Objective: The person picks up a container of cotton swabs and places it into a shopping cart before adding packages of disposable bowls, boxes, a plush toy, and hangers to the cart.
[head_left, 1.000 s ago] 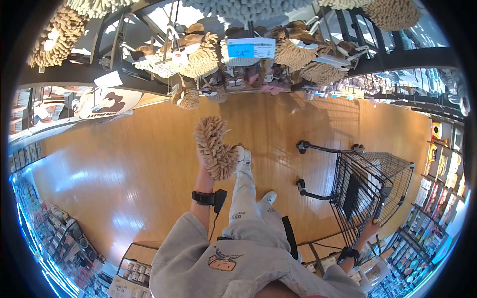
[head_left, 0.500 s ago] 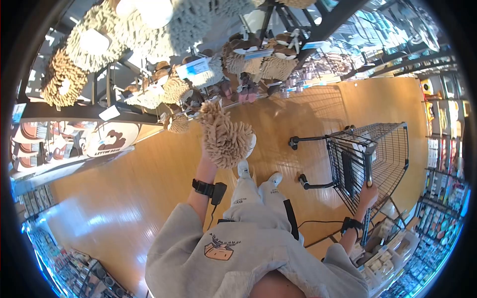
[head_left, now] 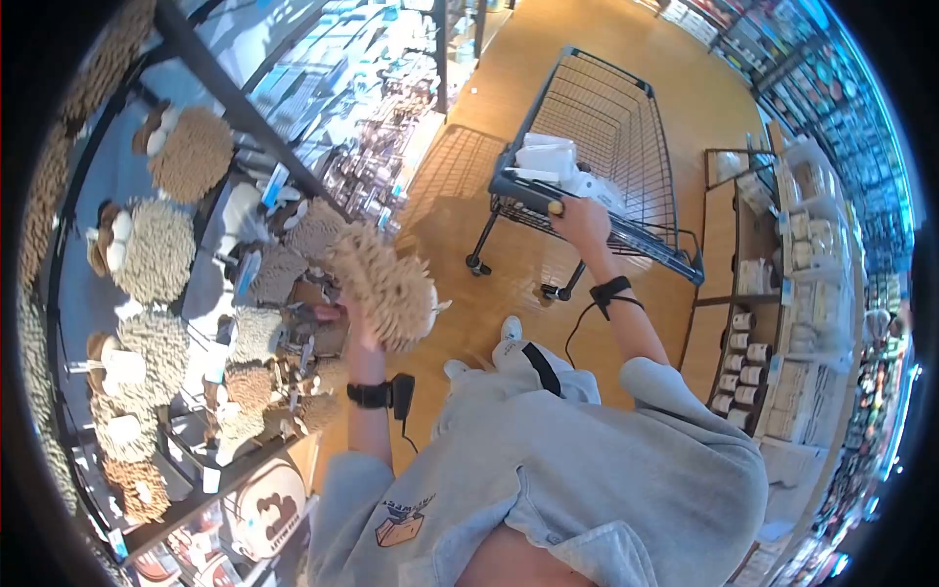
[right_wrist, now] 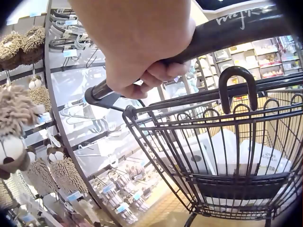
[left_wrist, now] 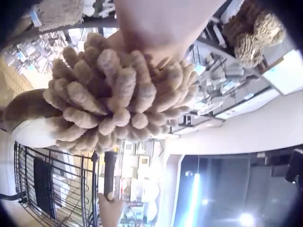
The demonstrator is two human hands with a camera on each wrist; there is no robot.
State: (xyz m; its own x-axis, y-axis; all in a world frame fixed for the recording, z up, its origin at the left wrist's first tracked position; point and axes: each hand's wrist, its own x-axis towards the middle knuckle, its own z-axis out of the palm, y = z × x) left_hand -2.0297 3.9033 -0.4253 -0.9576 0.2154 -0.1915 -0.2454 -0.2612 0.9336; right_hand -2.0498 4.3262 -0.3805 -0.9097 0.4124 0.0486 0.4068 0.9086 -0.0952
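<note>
grey fabric forms the sweatshirt (head_left: 606, 430), nearest to the head camera. one black wristband (head_left: 369, 395) is fitted at the left wrist; a second is fitted at the right.

left hand (head_left: 362, 328): carries the beige fringed plush item (head_left: 386, 284), raised in front of the body between the rack and the cart. its fingers are hidden by the fringe; whether they are spread or curled cannot be told. a white and brown end piece (right_wrist: 12, 153) projects from the item.

right hand (head_left: 585, 225): the fingers are wrapped round the black cart handle (right_wrist: 236, 28), gripping it.

directly beyond the handle: the wire cart (head_left: 648, 90), standing on the wooden floor (head_left: 548, 22). white packages (head_left: 548, 159) lie inside, near the handle end.

left side: the dark rack (head_left: 240, 112) bears similar fringed items (head_left: 191, 152).

right side: the wooden shelf unit (head_left: 719, 249) bears rows of jars (head_left: 748, 375) and white goods.

farthest: stocked shelving (head_left: 817, 88).
</note>
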